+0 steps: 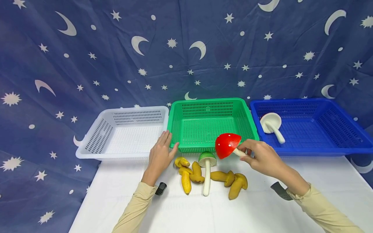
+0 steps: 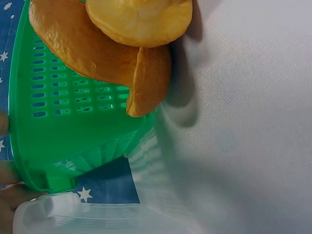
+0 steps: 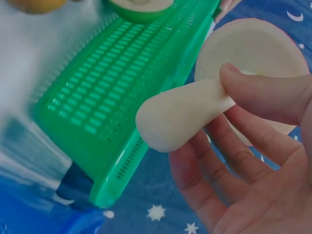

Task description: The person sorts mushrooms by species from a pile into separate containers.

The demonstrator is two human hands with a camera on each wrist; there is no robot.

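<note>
My right hand [image 1: 263, 158] pinches the white stem of a red-capped toy mushroom [image 1: 228, 145] between thumb and fingers, above the front rim of the green basket [image 1: 209, 149]. In the right wrist view the stem [image 3: 170, 117] points toward the camera and the cap's pale underside [image 3: 243, 48] shows behind it. My left hand [image 1: 161, 154] touches the green basket's front left corner, beside the white basket [image 1: 116, 155], its fingers extended. A green-capped mushroom [image 1: 207, 171] with a long white stem lies before the green basket, among several yellow-brown mushrooms [image 1: 222, 176].
A blue basket [image 1: 314, 150] stands at the right, holding a mushroom [image 1: 272, 126] with its pale underside up. The three baskets stand in a row along the back of the white-covered table [image 1: 180, 213]. Behind them hangs a dark blue cloth [image 1: 163, 19] with moons and stars.
</note>
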